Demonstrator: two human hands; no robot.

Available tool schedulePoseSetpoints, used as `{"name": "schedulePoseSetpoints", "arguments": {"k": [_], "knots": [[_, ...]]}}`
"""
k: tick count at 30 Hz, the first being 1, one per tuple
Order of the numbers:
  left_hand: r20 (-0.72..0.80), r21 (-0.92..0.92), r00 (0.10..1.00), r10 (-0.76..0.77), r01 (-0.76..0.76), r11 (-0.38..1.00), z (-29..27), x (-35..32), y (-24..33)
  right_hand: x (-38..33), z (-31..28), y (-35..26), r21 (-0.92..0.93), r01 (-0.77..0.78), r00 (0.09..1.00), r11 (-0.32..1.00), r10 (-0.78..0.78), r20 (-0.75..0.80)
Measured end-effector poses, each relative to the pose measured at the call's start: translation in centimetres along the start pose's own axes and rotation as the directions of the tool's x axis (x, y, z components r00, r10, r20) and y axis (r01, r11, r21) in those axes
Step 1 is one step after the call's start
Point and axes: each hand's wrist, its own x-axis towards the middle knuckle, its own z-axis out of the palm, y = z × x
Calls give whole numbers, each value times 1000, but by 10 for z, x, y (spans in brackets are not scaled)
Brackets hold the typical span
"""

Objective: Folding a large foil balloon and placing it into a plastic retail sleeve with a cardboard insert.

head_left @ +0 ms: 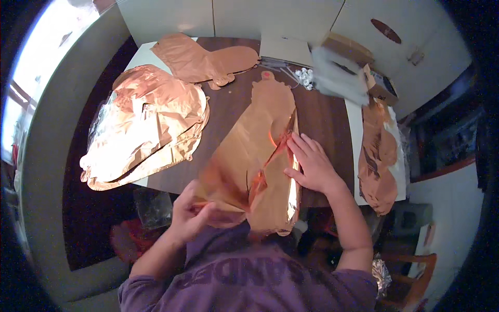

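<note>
A flat, copper-coloured foil balloon [260, 122] lies lengthwise on the brown table in front of me, its near end hanging over the table's edge. Its left part is lifted and creased, slightly blurred. My left hand [189, 213] pinches that near left edge between thumb and fingers. On the balloon's right edge rests my right hand [314, 164], fingers stretched out and pressing on the folded foil. A shiny crease runs between the two hands. At the tip of the far end is a small reddish spot.
Stacked foil balloons [150, 125] lie on the left, another foil balloon [208, 60] behind them. One more folded balloon [377, 156] lies along the right. Small white pieces [304, 78], a blurred clear plastic bag [338, 75] and a cardboard box [382, 86] stand at the back right.
</note>
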Motion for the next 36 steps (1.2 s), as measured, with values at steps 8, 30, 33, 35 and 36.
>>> {"name": "schedulePoseSetpoints", "arguments": {"k": [8,30,33,35,36], "knots": [[690,-43,683,239,-291,956,58,91,22,17,-14,4,76,123,989,989,-117,-88],[255,734,930,266,-365,573,78,110,-21,32,2,31,159,58,974,985,-21,-224],[391,799,905,166,-424,426,89,108,-29,35,0,30,159,88,966,983,-45,-254],[432,781,888,157,-455,427,96,112,-28,36,-1,32,146,105,966,984,-66,-251],[417,795,891,177,-453,403,98,114,-27,36,-2,32,144,106,965,984,-67,-252]]}}
